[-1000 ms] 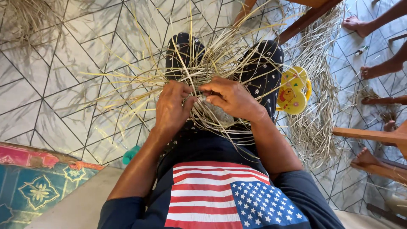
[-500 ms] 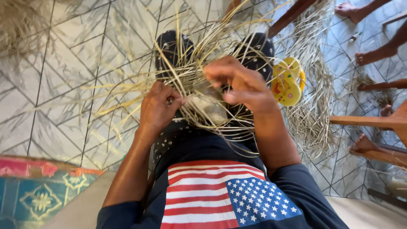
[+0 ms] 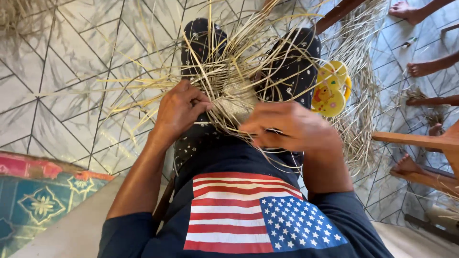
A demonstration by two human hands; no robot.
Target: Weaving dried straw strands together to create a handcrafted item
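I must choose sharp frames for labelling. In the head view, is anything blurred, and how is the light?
Head view: the right hand is smeared by motion blur, the left hand and the straw weaving are sharper; daylight is soft and even, with mild sheen on the floor tiles; wide-angle lens bends the edges.

The right hand (image 3: 291,128) is smeared by motion blur, so how its fingers grip cannot be told, and it hides the lower edge of the small pale woven straw patch (image 3: 237,102). The left hand (image 3: 179,111) covers the strands under its palm; its fingertips sink among the long loose pale straw strips (image 3: 229,62), whose ends run off the frame at twelve o'clock. The dark speckled trouser legs (image 3: 296,67) are largely veiled by straw. At three o'clock, the bare feet of other people (image 3: 423,69) are cut off at the edge, as is the brown wooden furniture leg (image 3: 411,140).
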